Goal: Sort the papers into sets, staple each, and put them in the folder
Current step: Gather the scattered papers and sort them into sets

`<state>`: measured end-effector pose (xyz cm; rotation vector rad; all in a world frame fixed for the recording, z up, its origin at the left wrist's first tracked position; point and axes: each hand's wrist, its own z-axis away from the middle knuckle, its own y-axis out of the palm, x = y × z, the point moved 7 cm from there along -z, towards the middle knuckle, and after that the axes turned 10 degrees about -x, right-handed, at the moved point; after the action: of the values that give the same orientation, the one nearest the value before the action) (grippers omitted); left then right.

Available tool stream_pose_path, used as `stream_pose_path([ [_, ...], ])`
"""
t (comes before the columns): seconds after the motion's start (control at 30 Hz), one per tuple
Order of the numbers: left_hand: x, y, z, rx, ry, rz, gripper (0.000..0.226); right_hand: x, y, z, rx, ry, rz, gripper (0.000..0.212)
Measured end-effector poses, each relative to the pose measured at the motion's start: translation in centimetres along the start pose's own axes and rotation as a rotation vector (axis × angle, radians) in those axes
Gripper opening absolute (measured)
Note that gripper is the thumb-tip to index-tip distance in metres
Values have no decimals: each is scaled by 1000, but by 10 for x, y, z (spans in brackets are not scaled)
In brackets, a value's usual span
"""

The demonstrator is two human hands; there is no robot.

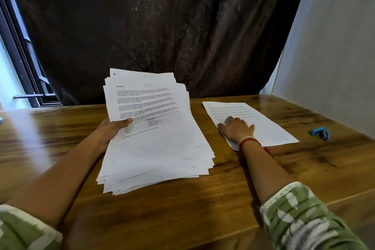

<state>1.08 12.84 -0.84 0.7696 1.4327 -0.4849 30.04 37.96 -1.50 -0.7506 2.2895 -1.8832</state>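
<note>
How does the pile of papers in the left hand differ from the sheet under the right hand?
The pile is thick, with many fanned sheets; the sheet looks thin. The left hand holds the pile's far end raised; the sheet lies flat on the table under the right hand. Both are white printed paper.

My left hand (113, 130) left of centre, thumb pinching the top of a paper stack (158, 154), my right hand (236, 129) right of centre, palm down, fingers spread flat on a sheet (267, 128), both forearms bare, reaching up from the lower corners of the frame.
</note>
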Motion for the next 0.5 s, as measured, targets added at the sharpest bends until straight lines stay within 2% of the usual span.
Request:
stream_pose_path([
  [0.3, 3, -3, -3, 20, -13, -40, 56, -27, -16, 7, 25, 169, -96, 68],
  [0.5, 2, 0, -2, -2, 29, -114, 39, -29, -28, 28, -55, 231, -5, 66],
])
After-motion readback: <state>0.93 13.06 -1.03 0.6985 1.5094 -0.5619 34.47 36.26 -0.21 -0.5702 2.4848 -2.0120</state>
